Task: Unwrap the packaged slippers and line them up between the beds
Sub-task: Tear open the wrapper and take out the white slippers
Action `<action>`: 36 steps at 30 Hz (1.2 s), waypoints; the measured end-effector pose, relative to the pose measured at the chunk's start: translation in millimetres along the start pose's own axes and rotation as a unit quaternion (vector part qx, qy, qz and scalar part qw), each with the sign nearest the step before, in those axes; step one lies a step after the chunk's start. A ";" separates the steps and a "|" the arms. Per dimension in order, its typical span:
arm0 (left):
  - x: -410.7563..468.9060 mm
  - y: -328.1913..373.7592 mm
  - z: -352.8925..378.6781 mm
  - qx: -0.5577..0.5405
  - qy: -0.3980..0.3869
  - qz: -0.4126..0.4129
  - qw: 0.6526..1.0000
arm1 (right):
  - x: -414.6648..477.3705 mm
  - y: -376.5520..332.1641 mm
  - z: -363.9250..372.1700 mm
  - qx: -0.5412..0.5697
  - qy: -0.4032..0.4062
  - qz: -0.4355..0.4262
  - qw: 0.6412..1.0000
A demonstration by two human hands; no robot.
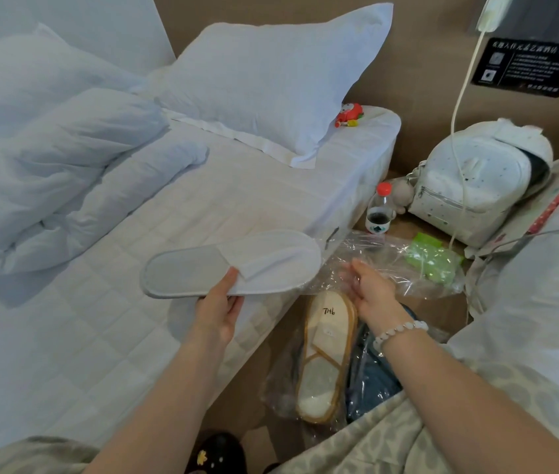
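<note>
My left hand (218, 311) grips a flat white slipper (233, 263) by its lower edge and holds it level over the edge of the left bed. My right hand (372, 290), with a bead bracelet on the wrist, is by the clear plastic wrapper (391, 265), fingers on its near end. On the floor between the beds lies a tan-edged slipper pair (327, 354) still inside clear plastic, with handwriting on the top sole.
The left bed (107, 302) carries a rumpled duvet, a pillow and a small red toy (349, 115). By the wall stand a red-capped bottle (380, 208), a white backpack (476, 186), a green packet (430, 258) and a charger cable. The right bed's cover (538, 302) fills the right side.
</note>
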State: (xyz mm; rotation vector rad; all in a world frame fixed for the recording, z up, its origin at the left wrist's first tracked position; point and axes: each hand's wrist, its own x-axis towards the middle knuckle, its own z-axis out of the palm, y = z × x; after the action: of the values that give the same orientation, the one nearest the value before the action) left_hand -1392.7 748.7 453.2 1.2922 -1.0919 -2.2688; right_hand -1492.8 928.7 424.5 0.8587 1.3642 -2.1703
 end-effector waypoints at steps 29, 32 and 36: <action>7.4 -33.1 -21.2 0.133 -0.016 -0.022 0.991 | 114.2 -22.9 -43.1 0.098 -0.001 0.052 0.994; 9.9 -32.1 -23.2 0.134 -0.013 -0.020 0.991 | 98.1 -0.1 -30.5 -0.006 -0.030 0.138 0.990; 16.4 -23.7 -19.7 0.111 -0.007 -0.013 0.994 | 68.0 15.0 -3.7 -0.159 -0.164 0.189 0.955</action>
State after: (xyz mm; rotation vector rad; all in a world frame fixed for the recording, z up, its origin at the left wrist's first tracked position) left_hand -1382.9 745.5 419.8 1.3813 -1.3727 -2.2271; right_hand -1530.6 923.4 366.2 0.5508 1.2187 -1.6537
